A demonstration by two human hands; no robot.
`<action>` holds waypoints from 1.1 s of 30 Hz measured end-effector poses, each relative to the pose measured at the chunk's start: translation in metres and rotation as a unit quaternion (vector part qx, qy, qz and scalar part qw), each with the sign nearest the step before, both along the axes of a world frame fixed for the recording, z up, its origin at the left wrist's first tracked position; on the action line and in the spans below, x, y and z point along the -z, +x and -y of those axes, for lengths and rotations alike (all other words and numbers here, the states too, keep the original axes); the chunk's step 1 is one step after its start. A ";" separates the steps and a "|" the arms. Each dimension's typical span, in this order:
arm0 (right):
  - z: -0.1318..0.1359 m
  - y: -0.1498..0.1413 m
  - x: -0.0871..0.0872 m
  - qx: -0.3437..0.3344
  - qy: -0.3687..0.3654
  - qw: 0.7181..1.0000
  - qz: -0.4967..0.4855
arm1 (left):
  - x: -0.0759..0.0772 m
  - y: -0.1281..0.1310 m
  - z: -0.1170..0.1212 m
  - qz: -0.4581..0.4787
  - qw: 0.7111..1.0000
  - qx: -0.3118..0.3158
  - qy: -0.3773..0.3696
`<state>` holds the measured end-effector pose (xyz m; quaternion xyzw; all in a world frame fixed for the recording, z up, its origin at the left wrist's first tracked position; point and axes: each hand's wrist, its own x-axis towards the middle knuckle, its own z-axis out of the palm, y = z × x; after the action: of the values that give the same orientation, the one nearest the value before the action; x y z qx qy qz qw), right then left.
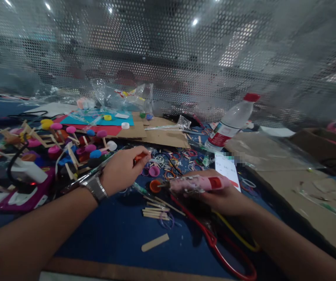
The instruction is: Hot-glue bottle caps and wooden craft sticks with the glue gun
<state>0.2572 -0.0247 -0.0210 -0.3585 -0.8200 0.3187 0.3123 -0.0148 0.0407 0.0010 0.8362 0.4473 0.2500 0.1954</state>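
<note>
My left hand (124,168), with a metal watch (96,188) on its wrist, is closed in a pinch on a small orange bottle cap (141,156) above the blue table (112,230). My right hand (219,197) grips a pink glue gun (199,183) lying sideways, its nozzle pointing left at an orange cap (155,185) on the table. A magenta cap (154,171) lies just beyond. Several wooden sticks (156,210) lie below the nozzle, and a single flat stick (155,242) lies nearer me.
At the left stands a pile of stick-and-cap models (65,144) and a white charger (27,171). Cardboard sheets (153,132), plastic bags (121,97) and a water bottle (232,121) lie further back. A cardboard box (317,144) sits right. A mesh screen (168,50) closes the back.
</note>
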 end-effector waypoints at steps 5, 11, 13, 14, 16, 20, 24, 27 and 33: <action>-0.002 0.000 0.008 0.104 0.004 0.994 -0.029 | 0.003 0.000 0.001 -0.007 1.000 0.005 -0.002; -0.004 -0.010 0.003 0.129 0.021 0.988 -0.086 | 0.002 0.002 0.004 -0.050 0.999 0.017 -0.001; -0.005 -0.011 0.001 0.157 0.039 0.984 -0.077 | 0.001 0.002 0.004 -0.062 0.997 0.042 -0.005; -0.005 -0.010 0.002 0.163 0.047 0.983 -0.071 | 0.000 0.002 0.005 -0.063 0.996 0.058 -0.008; -0.006 -0.008 0.003 0.162 0.060 0.983 -0.059 | 0.000 0.003 0.005 -0.057 0.994 0.088 -0.018; -0.005 -0.003 0.006 0.156 0.071 0.985 -0.017 | 0.000 0.005 0.009 -0.035 0.993 0.102 -0.044; -0.003 -0.002 0.003 0.139 0.040 0.989 0.021 | 0.002 0.007 0.013 -0.007 0.993 0.107 -0.057; -0.002 -0.003 0.002 0.133 0.022 0.991 0.019 | 0.002 0.008 0.017 0.000 0.991 0.122 -0.049; -0.003 0.000 0.006 0.110 0.039 0.993 0.017 | 0.003 0.007 0.019 0.002 0.991 0.127 -0.028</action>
<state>0.2570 -0.0213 -0.0271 -0.4393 -0.7927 0.2445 0.3448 -0.0076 0.0216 -0.0023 0.8800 0.3436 0.2126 0.2497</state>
